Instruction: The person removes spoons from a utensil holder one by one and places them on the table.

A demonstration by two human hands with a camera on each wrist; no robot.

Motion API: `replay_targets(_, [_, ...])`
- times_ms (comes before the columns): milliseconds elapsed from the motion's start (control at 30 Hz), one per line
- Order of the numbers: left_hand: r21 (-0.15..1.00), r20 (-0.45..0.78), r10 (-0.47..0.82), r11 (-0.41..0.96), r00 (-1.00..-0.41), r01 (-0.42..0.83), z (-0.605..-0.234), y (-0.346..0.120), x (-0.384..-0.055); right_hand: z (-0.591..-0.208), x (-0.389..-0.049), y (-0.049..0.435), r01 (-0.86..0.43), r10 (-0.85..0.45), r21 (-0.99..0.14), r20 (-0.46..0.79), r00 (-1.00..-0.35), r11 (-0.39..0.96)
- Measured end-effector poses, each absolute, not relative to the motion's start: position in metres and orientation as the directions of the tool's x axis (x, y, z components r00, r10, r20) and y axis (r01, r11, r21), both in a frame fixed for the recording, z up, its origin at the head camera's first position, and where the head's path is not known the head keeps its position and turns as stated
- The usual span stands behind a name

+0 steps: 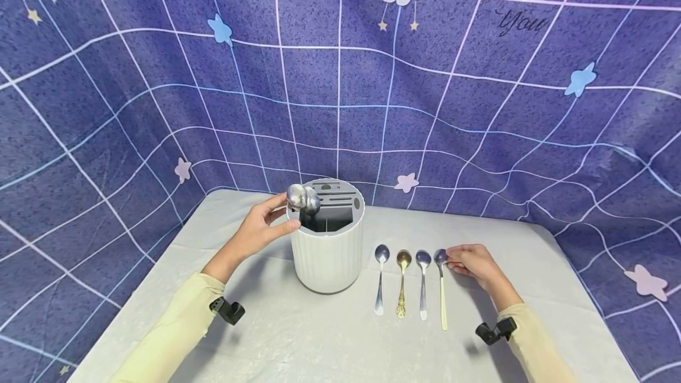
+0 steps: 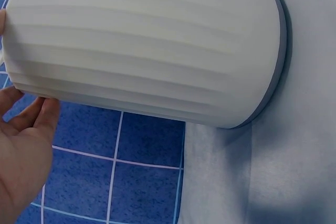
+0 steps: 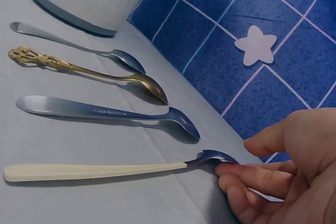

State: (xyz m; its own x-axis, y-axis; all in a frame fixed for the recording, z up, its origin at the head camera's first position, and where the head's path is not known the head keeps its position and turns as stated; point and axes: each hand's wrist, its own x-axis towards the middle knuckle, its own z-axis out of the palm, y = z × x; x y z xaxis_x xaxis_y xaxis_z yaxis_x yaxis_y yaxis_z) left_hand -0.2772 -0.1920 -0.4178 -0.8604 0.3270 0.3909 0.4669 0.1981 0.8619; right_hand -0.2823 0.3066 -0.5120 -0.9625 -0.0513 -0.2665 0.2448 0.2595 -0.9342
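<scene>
A white ribbed utensil holder [image 1: 328,259] with a grey slotted top stands upright on the table. Two spoons [image 1: 296,195] stick up from its left compartment, bowls upward. With thumb and fingers, my left hand [image 1: 258,226] holds the holder's upper left side, beside these spoons. Right of the holder lie several spoons in a row: a silver spoon [image 1: 379,279], a gold spoon [image 1: 401,282], another silver spoon [image 1: 423,282] and a cream-handled spoon [image 1: 443,294]. My right hand [image 1: 473,262] touches the cream-handled spoon's bowl with its fingertips, thumb [image 3: 260,142] raised apart.
A pale cloth covers the table [image 1: 276,336]. Behind and at both sides hangs a blue-purple curtain [image 1: 319,75] with a grid and stars. A black wrist camera [image 1: 227,310] sits on the left sleeve, another camera [image 1: 496,331] on the right.
</scene>
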Motion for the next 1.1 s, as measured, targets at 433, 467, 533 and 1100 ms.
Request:
replay_targets(433, [0.859, 0.399, 0.326, 0.194, -0.857, 0.473, -0.419, -0.191, -0.278, -0.506, -0.277, 0.314, 0.249, -0.009, -0.912, -0.266, -0.964, 0.326])
replay_targets(467, [0.859, 0.400, 0.326, 0.192, -0.857, 0.474, -0.419, -0.192, -0.278, -0.505, -0.276, 0.314, 0.240, -0.006, -0.910, -0.258, -0.966, 0.338])
replay_targets(533, [0.859, 0.402, 0.326, 0.189, -0.856, 0.475, -0.419, -0.192, -0.278, -0.502, -0.276, 0.313, 0.231, 0.011, -0.905, -0.243, -0.970, 0.357])
replay_targets(1100, [0.858, 0.411, 0.319, 0.181, -0.854, 0.481, -0.421, -0.191, -0.280, -0.432, -0.283, 0.274, -0.123, -0.020, -0.879, 0.128, -0.992, 0.461])
